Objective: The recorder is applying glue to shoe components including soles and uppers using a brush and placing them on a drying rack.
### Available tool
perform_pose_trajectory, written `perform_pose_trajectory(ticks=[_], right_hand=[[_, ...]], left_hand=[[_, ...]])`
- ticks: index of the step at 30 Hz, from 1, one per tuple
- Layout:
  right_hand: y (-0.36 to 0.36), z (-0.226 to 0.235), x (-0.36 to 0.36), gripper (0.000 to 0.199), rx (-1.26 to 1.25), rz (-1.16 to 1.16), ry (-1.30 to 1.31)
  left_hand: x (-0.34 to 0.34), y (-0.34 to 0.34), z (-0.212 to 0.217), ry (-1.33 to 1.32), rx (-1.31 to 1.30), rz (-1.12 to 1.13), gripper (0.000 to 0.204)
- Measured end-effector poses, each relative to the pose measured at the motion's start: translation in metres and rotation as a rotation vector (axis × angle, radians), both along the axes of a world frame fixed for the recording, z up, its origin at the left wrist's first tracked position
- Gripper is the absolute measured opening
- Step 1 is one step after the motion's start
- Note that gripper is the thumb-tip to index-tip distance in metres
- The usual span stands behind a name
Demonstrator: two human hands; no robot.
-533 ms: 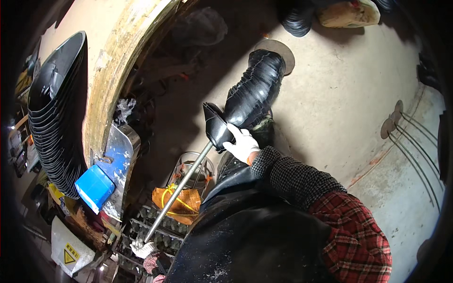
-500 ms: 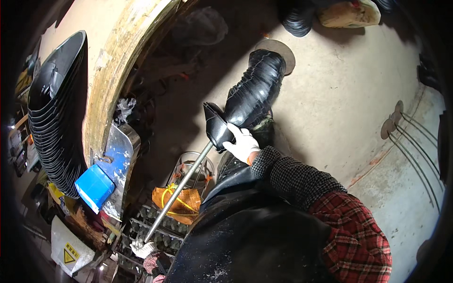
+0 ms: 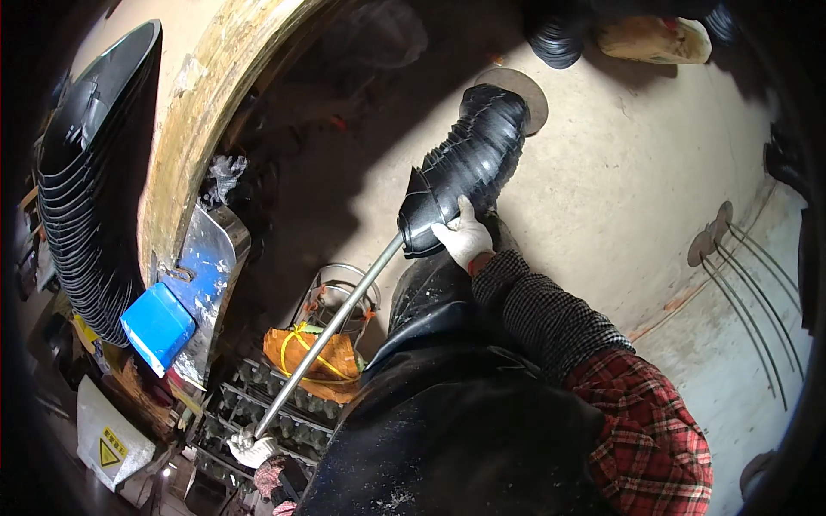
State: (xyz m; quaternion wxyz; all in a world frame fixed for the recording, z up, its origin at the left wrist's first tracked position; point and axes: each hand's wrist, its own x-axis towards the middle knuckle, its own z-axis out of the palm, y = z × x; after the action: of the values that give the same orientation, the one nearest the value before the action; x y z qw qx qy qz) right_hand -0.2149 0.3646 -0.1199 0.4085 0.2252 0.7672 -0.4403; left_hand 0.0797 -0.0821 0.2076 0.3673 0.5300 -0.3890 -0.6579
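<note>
My left hand (image 3: 252, 448), in a white glove, is closed round the lower end of a long metal rod (image 3: 331, 325). The rod slants up and right into a thick stack of glossy black curved pieces (image 3: 480, 142), with a round flat disc (image 3: 537, 99) at its far end. My right hand (image 3: 465, 236), also gloved, grips the edge of the nearest black curved piece (image 3: 422, 222), thumb on its side. That piece lies against the rest of the stack. The fingers behind the piece are partly hidden.
At left, another tall stack of black pieces (image 3: 73, 232) stands beside a curved wooden edge (image 3: 200, 112) and a blue box (image 3: 158, 325). An orange bag with yellow ties (image 3: 297, 353) lies near a metal rack (image 3: 237, 404). Disc-ended rods (image 3: 748, 310) lean at right.
My right hand has moved up and right, bringing the nearest black piece from an angle apart to lying against the stack. My left hand still grips the rod. The whole view has shifted slightly.
</note>
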Motion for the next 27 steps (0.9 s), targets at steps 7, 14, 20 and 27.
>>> perform_pose_trajectory(ticks=[7, 14, 20, 27], right_hand=[[-0.015, 0.02, 0.034, 0.079, 0.103, -0.088, 0.058], [-0.016, 0.019, 0.025, 0.088, 0.027, -0.169, -0.051], [-0.003, -0.032, 0.03, 0.103, -0.235, -0.306, -0.044], [-0.01, 0.021, -0.013, 0.096, -0.173, -0.033, -0.115]], left_hand=[[0.015, -0.01, 0.001, -0.072, -0.067, -0.03, 0.032], [-0.003, -0.012, 0.0, -0.326, -0.234, 0.111, 0.027], [-0.019, -0.01, 0.0, -0.077, -0.11, 0.014, 0.033], [-0.061, -0.003, 0.001, -0.312, -0.284, 0.265, 0.035]])
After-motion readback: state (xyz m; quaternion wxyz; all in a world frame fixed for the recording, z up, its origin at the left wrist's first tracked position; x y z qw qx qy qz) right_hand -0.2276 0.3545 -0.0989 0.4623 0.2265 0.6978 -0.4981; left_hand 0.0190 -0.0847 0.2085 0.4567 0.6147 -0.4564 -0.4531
